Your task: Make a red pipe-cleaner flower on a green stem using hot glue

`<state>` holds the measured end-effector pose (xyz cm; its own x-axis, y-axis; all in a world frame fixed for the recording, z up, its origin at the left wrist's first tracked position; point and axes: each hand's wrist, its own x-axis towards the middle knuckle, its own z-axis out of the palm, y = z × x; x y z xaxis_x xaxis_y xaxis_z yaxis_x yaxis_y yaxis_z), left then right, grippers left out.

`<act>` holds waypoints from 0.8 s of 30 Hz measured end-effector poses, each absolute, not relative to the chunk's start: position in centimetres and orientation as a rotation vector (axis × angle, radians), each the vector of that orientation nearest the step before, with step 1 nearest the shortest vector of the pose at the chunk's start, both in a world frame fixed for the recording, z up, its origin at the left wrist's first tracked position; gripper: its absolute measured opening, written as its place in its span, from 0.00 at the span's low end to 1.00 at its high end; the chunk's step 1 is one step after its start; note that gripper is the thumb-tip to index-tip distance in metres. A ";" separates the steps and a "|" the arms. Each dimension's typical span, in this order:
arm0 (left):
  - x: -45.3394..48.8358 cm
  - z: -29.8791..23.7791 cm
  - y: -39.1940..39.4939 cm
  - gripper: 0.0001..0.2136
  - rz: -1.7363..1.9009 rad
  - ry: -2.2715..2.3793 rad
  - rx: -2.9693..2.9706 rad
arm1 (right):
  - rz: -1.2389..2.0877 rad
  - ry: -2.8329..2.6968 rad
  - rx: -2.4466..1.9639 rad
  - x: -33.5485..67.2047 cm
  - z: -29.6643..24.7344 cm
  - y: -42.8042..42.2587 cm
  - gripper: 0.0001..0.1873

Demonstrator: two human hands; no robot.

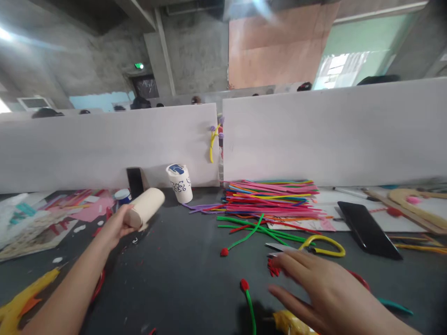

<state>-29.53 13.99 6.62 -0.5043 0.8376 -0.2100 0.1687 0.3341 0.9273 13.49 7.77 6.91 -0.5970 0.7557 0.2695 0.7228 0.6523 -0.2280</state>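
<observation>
My left hand [117, 227] is closed round the end of a beige cylinder [146, 207], holding it above the dark table [181, 274] at the left. My right hand [321, 291] hovers low at the front right with its fingers stretched out and apart, holding nothing. Just beyond its fingertips lie small red bits [273, 269] and scissors with yellow handles [314, 248]. A green stem with a red tip [248, 300] lies to its left.
A stack of coloured pipe cleaners [272, 197] sits mid-table, loose green ones [251, 228] in front. A white cup [179, 183], a dark phone [368, 229], paper scraps [70, 209] and white partition boards [331, 135] surround the work area.
</observation>
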 end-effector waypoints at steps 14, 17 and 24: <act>-16.3 7.6 5.2 0.21 1.314 1.221 0.646 | 1.678 -1.850 -0.583 3.2 7.2 11.7 0.26; -14.2 7.2 5.4 0.27 1.348 1.229 0.634 | 1.743 -1.697 -0.697 3.5 5.6 10.3 0.24; -12.6 7.7 5.1 0.24 1.294 1.317 0.494 | 1.477 -1.542 -0.943 5.3 4.9 10.3 0.29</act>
